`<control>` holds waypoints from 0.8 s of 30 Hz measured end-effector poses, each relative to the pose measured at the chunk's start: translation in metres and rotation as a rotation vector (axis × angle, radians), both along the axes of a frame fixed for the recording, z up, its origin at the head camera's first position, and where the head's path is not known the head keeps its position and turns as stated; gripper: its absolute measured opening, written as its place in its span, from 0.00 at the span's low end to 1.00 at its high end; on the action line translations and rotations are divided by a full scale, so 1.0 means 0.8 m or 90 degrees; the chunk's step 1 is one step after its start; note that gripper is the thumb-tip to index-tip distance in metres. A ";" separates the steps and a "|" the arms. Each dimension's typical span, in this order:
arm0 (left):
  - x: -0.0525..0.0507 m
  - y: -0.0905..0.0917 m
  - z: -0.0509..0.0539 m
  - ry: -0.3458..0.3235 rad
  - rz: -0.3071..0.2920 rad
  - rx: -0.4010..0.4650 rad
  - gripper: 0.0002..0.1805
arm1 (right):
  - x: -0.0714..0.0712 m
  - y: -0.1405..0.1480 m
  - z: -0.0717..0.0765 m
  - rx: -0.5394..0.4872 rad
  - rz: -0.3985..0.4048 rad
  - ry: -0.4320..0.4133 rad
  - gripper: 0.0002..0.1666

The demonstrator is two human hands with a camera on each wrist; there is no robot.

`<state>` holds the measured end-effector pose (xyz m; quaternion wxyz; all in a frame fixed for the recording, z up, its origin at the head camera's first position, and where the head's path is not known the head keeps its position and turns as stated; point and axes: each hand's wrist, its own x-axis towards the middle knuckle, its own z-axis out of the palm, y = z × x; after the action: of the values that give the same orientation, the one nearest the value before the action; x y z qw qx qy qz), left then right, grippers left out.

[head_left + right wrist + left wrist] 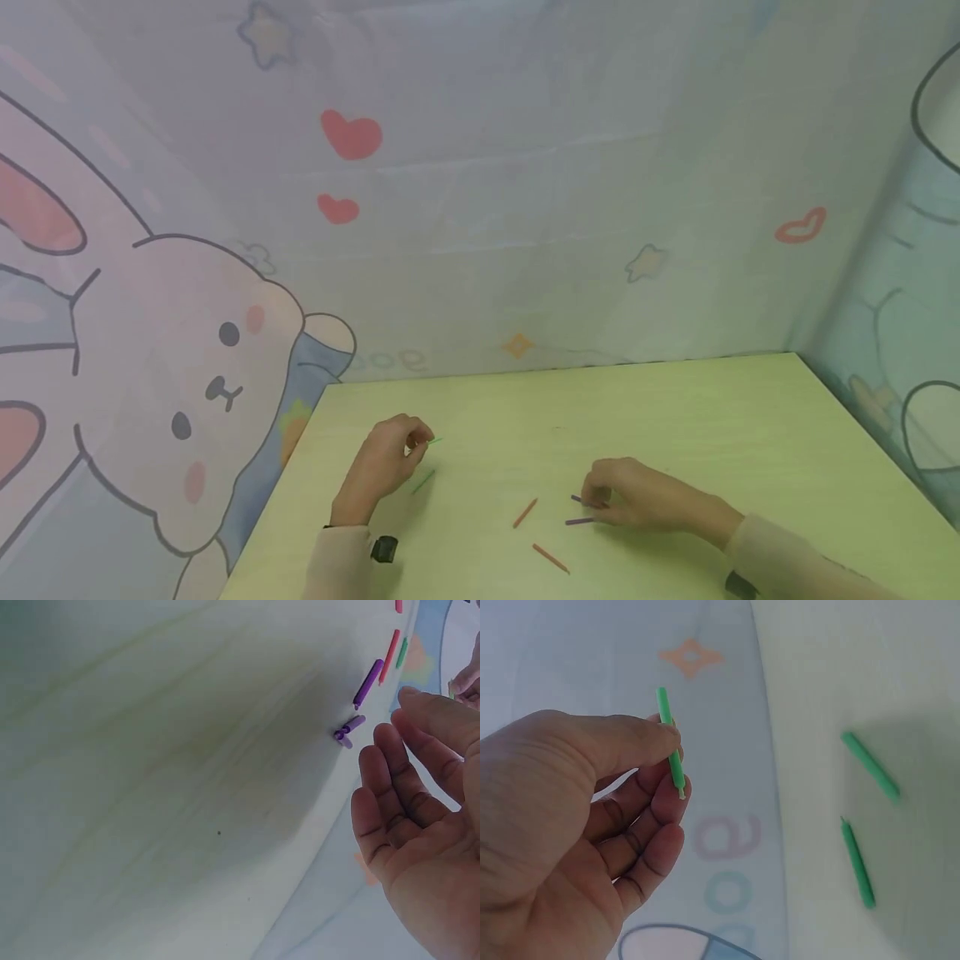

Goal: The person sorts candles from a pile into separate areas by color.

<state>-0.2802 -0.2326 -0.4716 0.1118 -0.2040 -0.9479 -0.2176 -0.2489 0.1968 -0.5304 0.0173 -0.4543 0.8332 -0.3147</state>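
Note:
My left hand (pixel 386 462) pinches a slim green candle (pixel 663 705) between thumb and index finger, held above the table. In the left wrist view, two more green candles (pixel 871 766) lie apart on the table beside that hand. My right hand (pixel 637 493) hovers low by the purple candles (pixel 580 522), its fingers loosely bent with nothing between them in the right wrist view. There, one purple candle (pixel 367 684) lies alone, while two others (pixel 354 724) lie touching or crossing. Between the hands lie two red candles (pixel 551 559).
The pale yellow-green table (pixel 675 408) carries all the candles. Behind it and at both sides hangs a printed cloth (pixel 480 250) with a rabbit, hearts and stars. Dark straps with small black devices (pixel 385 548) sit at the wrists.

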 end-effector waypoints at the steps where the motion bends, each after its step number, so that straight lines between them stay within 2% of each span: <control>1: -0.002 -0.004 -0.002 -0.004 0.008 0.000 0.07 | 0.000 -0.001 -0.001 0.006 -0.004 0.004 0.09; 7: -0.007 -0.025 -0.018 -0.027 0.047 0.004 0.07 | 0.001 -0.006 -0.007 0.059 -0.021 0.052 0.09; 11: -0.010 -0.035 -0.031 -0.040 0.060 0.002 0.07 | 0.003 -0.009 -0.007 0.068 -0.019 0.077 0.08; 15: -0.016 -0.043 -0.045 -0.037 0.078 0.001 0.07 | 0.002 -0.012 -0.009 0.074 -0.031 0.075 0.07; 21: -0.024 -0.054 -0.055 -0.022 0.099 0.003 0.07 | 0.000 -0.016 -0.013 0.088 -0.039 0.064 0.11; 24: -0.025 -0.056 -0.060 -0.042 0.105 0.010 0.07 | 0.001 -0.018 -0.015 0.094 -0.039 0.071 0.12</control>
<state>-0.3005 -0.2773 -0.5192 0.0997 -0.1169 -0.9630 -0.2216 -0.2484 0.1827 -0.5423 -0.0051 -0.4425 0.8676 -0.2269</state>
